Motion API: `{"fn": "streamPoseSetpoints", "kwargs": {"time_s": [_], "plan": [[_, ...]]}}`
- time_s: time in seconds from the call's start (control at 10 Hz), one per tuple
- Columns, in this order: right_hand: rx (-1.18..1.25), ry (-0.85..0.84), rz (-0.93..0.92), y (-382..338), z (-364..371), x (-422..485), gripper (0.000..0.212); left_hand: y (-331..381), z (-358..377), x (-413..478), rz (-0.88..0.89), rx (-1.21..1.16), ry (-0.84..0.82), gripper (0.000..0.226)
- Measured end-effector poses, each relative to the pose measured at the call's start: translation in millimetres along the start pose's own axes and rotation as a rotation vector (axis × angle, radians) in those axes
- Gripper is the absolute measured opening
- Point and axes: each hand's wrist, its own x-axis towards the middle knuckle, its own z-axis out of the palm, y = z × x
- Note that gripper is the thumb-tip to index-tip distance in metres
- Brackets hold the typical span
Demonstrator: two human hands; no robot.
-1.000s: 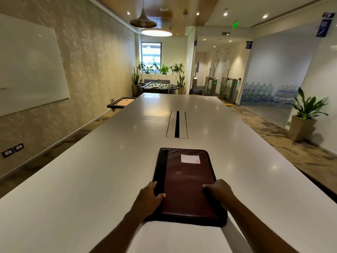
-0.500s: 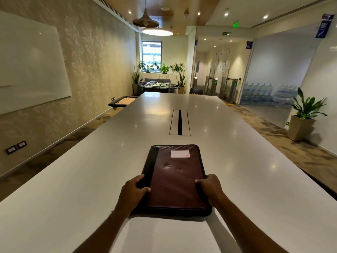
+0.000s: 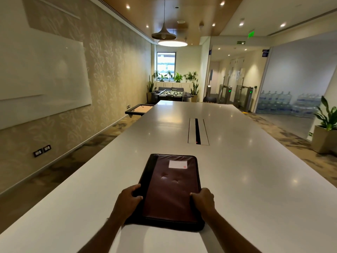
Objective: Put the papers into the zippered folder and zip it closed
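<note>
Head view. The folder (image 3: 171, 189) lay shut and flat on the white table (image 3: 255, 179), near the person's end and well short of the cable slot (image 3: 197, 131). The left hand (image 3: 127, 201) gripped its left edge along the dark spine, fingers curled under and thumb on the cover. The right hand (image 3: 203, 199) clasped the opposite edge in the same way.

No loose papers showed on the table, so they were probably already inside. That is a judgement, since the contents were hidden. The near edge looked closed, but whether the zip had run its full course could not be told. If it had, little was left to do beyond letting go.

The folder's long axis ran away from the person, roughly in line with the table's length. One short edge faced the person, and the white label (image 3: 177, 164) sat at the far right corner of the cover.
</note>
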Motion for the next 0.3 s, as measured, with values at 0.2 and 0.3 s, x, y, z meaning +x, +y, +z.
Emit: {"fn": "streamPoseSetpoints", "kwargs": {"time_s": [0.2, 0.3], "plan": [[-0.337, -0.047, 0.043, -5.2, 0.1, -0.7, 0.049, -5.8, 6.8, 8.4, 0.072, 0.201, -0.042, 0.047], [-0.437, 0.047, 0.019, -3.4, -5.9, -8.5, 0.058, 5.4, 13.5, 10.1, 0.172, 0.294, -0.027, 0.052]]}}
